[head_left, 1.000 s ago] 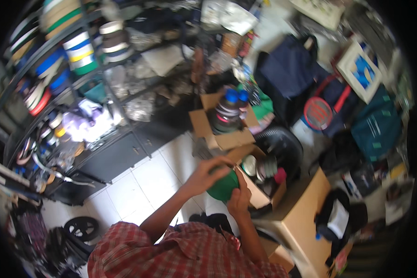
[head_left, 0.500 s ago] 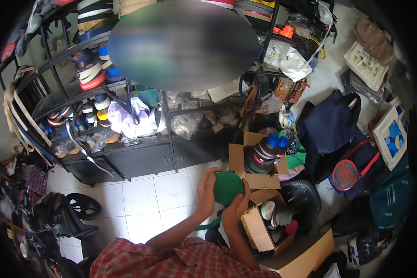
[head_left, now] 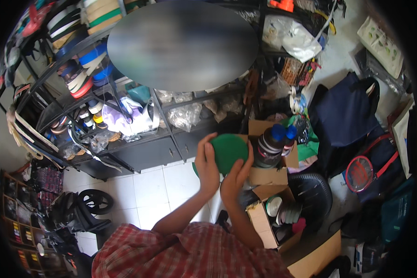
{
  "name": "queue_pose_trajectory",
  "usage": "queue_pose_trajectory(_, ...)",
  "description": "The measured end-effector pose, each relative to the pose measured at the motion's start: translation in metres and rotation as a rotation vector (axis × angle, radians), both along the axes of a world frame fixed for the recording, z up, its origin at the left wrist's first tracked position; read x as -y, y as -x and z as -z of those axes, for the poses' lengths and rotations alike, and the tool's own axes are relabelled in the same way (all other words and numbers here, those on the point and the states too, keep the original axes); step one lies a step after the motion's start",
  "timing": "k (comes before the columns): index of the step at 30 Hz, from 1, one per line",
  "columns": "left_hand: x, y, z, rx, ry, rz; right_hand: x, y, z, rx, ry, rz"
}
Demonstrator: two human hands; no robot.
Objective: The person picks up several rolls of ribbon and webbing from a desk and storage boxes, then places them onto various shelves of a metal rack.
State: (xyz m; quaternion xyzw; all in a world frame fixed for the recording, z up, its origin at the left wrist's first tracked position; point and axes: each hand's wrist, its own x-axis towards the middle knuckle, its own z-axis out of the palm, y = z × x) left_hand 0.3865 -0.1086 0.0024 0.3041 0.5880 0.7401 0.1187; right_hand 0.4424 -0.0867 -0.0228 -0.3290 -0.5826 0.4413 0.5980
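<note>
A flat round roll of green webbing [head_left: 230, 153] is between my two hands, its broad side turned upward. My left hand [head_left: 208, 169] holds the roll's left edge with the fingers bent along it. On the other side, my right hand [head_left: 238, 175] grips the lower right edge, the thumb lying over the face. A short piece of green strap shows just left of my left wrist. Right beside the roll stands an open cardboard box [head_left: 268, 176] with dark bottles [head_left: 271, 146] with blue caps in it.
Nearer on the right, another open carton [head_left: 264, 227] holds rolls of tape, next to a black chair [head_left: 319, 192]. Ahead runs a dark shelf unit [head_left: 141, 155] with strap rolls and plastic bags. Navy bags [head_left: 345, 111] lie at right; a black wheel [head_left: 96, 201] is at left.
Both hands have raised the green roll and moved it forward, toward the shelves. The strap hanging below it shows less now. The view has turned a little.
</note>
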Motion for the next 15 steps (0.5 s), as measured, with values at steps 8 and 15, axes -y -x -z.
queue_pose_trajectory(8,-0.041,0.061,-0.024,-0.131,0.110,0.324,-0.089,-0.001,-0.028,0.181,-0.230,-0.463)
queue_pose_trajectory(15,-0.075,0.091,-0.023,0.238,-0.189,-0.182,-0.093,0.085,-0.025,0.075,-0.258,-0.365)
